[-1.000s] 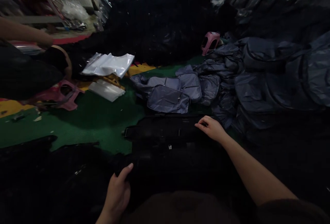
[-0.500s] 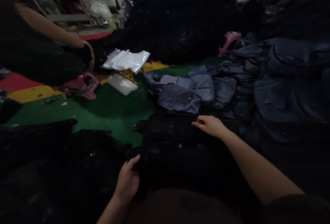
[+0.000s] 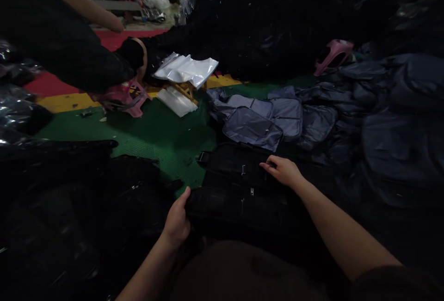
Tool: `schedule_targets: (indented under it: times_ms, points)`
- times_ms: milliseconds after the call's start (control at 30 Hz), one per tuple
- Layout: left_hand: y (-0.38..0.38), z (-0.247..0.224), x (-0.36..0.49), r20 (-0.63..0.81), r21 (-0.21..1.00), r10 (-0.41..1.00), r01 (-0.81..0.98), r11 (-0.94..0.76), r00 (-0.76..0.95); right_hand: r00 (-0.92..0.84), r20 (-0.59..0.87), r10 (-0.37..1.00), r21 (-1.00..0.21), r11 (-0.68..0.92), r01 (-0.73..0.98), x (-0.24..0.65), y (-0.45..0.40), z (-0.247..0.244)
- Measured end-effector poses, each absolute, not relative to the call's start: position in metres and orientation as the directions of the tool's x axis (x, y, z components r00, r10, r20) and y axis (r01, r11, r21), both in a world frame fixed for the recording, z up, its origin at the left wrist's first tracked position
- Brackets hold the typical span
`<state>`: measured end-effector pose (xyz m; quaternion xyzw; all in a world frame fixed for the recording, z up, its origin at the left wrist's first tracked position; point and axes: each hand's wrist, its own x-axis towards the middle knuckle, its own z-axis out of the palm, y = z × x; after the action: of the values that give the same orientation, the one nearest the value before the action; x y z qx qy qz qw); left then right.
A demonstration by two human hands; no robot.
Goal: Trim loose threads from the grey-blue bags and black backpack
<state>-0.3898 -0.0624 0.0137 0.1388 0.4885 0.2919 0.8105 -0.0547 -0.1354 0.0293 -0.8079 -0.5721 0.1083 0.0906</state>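
Note:
A black bag [image 3: 222, 199] with small metal zipper pulls or buckles lies across my lap, its lower part lost in the dark. My left hand [image 3: 178, 220] grips its left end, thumb on top and the other fingers hidden under the edge. Over the bag's upper right part is my right hand [image 3: 282, 170], fingers curled and pinched at the dark fabric. The small part between those fingertips is too dark to make out. Just beyond the bag lie grey-blue unfolded bag pieces [image 3: 253, 127].
A person sits at the upper left on a pink stool [image 3: 133, 100]. Clear plastic sheets [image 3: 189, 70] rest beside them. Dark bags [image 3: 69, 199] pile up at left, grey-blue bags [image 3: 398, 153] at right. Another pink stool [image 3: 335, 56] stands behind. The floor [image 3: 163, 134] is green.
The view has swung left, so the surroundings sit farther right. My left hand appears slightly higher on the bag's left end; my right hand stays at its upper part.

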Motion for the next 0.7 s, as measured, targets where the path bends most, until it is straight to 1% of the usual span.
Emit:
schedule_targets:
  times_ms: [133,400,467,567,633,700]
  points:
    - [-0.060,0.013,-0.388,-0.713,0.510,0.611,-0.343,0.789,0.345,0.326,-0.073,0.943,-0.275,-0.333,0.902,-0.053,-0.136,0.025]
    - [-0.054,0.008,-0.387,-0.682,0.512,0.617,-0.347,0.786,0.392,0.319,-0.070,0.945,-0.271,-0.326,0.906,-0.050,-0.136,0.021]
    - [-0.053,0.007,-0.387,-0.674,0.512,0.613,-0.336,0.790,0.412,0.316,-0.047,0.947,-0.276,-0.317,0.908,-0.050,-0.135,0.022]
    - [-0.050,0.005,-0.387,-0.680,0.532,0.601,-0.282,0.798,0.420,0.330,0.054,0.943,-0.289,-0.302,0.909,-0.055,-0.131,0.028]
    - [-0.047,0.003,-0.388,-0.666,0.602,0.628,-0.208,0.771,0.402,0.334,0.146,0.931,-0.320,-0.275,0.907,-0.065,-0.127,0.035]
    - [-0.045,0.003,-0.390,-0.592,0.757,0.736,-0.087,0.648,0.329,0.316,0.219,0.923,-0.371,-0.221,0.902,-0.082,-0.125,0.045]
